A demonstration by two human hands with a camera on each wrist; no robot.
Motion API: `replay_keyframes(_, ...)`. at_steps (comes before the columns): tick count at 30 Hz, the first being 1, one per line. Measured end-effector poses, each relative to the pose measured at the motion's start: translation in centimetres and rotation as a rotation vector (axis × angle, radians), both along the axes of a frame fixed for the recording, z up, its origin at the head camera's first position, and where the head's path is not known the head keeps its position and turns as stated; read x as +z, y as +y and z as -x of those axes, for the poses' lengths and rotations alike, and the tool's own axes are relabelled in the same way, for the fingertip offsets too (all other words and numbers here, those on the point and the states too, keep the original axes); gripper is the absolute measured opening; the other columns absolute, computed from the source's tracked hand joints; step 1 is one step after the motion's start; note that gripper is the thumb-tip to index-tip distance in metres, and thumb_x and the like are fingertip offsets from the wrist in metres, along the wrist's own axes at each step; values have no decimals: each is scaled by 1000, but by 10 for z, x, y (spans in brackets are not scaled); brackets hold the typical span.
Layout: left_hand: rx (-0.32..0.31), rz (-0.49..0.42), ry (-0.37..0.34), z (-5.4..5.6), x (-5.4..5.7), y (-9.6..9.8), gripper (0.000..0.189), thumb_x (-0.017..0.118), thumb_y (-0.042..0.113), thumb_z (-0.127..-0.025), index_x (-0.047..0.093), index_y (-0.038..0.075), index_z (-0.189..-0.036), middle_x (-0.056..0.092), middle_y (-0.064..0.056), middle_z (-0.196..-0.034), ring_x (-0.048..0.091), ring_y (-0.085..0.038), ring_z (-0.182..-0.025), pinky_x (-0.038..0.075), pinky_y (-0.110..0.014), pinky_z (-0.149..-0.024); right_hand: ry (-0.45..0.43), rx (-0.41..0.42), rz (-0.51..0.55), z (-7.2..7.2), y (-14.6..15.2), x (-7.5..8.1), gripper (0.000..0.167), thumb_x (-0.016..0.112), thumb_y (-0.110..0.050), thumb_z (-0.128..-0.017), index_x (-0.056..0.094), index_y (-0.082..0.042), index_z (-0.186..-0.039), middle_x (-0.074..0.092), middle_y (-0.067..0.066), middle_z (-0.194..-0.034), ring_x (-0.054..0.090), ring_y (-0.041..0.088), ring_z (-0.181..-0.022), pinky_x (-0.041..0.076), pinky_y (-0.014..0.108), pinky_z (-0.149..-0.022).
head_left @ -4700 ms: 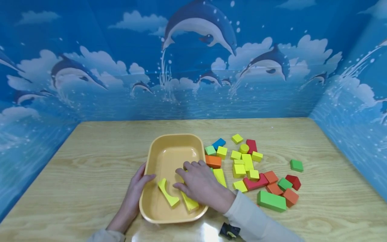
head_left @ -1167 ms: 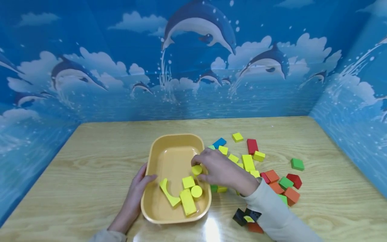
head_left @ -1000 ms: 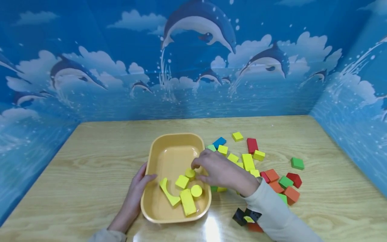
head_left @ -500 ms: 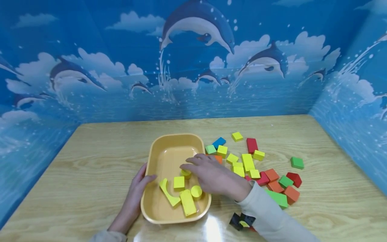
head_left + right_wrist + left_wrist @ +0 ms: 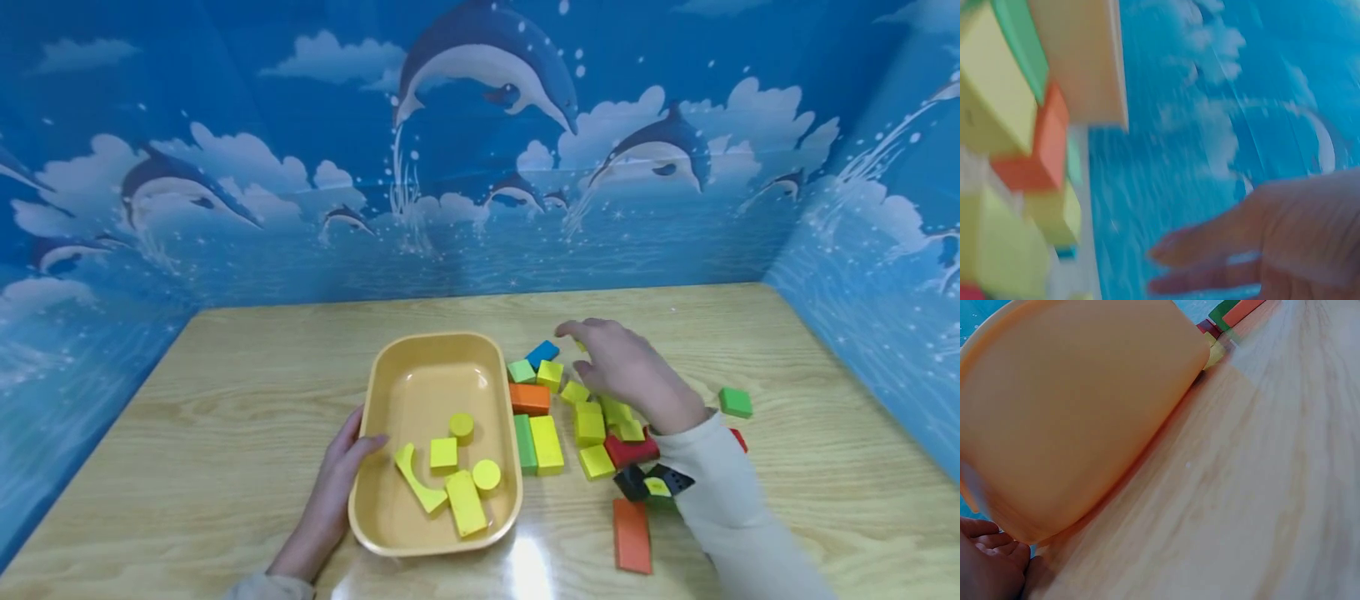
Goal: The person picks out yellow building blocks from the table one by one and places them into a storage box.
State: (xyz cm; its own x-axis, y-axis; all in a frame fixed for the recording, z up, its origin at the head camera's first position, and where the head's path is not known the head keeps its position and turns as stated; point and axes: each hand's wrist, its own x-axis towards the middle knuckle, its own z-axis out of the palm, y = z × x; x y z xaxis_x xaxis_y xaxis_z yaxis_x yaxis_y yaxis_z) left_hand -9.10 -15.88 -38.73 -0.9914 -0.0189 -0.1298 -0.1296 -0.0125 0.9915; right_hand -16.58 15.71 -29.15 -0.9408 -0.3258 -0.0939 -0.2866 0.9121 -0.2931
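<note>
My left hand point(image 5: 341, 471) grips the left side of a tan plastic tray point(image 5: 386, 367), thumb over the rim and fingers along the outer wall. Inside the tray lie a yellow arch block point(image 5: 418, 482), a yellow cube point(image 5: 443, 454), a yellow rectangular block point(image 5: 467, 504) and two yellow cylinders, one nearer the back point(image 5: 461, 427). My right hand point(image 5: 626, 367) hovers over the back of the loose blocks, fingers apart, with nothing held. Just beneath its fingers shows a sliver of a yellow block point(image 5: 581, 345). The right wrist view point(image 5: 1291, 231) is blurred.
Right of the tray lie an orange block point(image 5: 529, 399), a green block point(image 5: 525, 446), a long yellow block point(image 5: 547, 446) and a blue block point(image 5: 543, 353). A red arch block point(image 5: 632, 451) and an orange block point(image 5: 632, 536) lie farther right. A dolphin-printed backdrop point(image 5: 480, 250) encloses the table.
My right hand released a yellow cylinder in the tray, nudged it and a yellow cube leftward, then moved right and back over the loose blocks. My left hand stays on the tray.
</note>
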Motion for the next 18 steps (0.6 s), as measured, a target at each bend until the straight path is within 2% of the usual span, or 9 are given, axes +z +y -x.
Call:
replay_keyframes(2,0,-7,-4,0,-1,0,56,45,9,-94,33,6,-148,40,-18,-147,49,-24,-122,46,-19,-92,-73,-93,-51,4,14,2,46,62,-3,-89,53,-4,-134,61,19,-117,56,28,-83,51,36,-61)
replay_keyframes(6,-10,-22,-5,-1,-1,0,58,45,9,-94,30,5,-150,37,-19,-149,45,-27,-126,44,-18,-93,-180,-229,-118,10,34,2,38,60,-2,-86,56,1,-124,60,18,-103,52,27,-79,46,32,-56)
replay_keyframes(9,-9,-28,-3,-1,-1,0,59,45,9,-94,28,4,-150,36,-20,-150,44,-29,-127,44,-18,-93,-213,-260,-151,14,40,-3,28,61,-2,-84,59,3,-112,58,16,-97,51,29,-81,46,33,-59)
replay_keyframes(12,-4,-41,-5,-2,-1,0,59,45,8,-93,29,4,-150,38,-20,-148,47,-25,-124,44,-18,-93,-232,-281,-185,19,41,-10,24,64,-3,-83,60,3,-105,57,17,-94,51,30,-81,48,40,-65)
replay_keyframes(15,-1,-47,-3,-1,-2,0,59,46,8,-93,31,5,-149,39,-20,-147,49,-21,-120,45,-19,-93,-246,-304,-207,22,40,-17,29,66,-4,-83,59,6,-109,55,22,-98,51,32,-83,49,47,-72)
replay_keyframes(18,1,-33,4,0,-2,0,57,46,8,-93,32,5,-149,40,-20,-146,50,-21,-119,45,-19,-93,-256,-318,-197,24,39,-23,32,65,-1,-83,57,9,-112,54,23,-98,51,32,-82,50,43,-70)
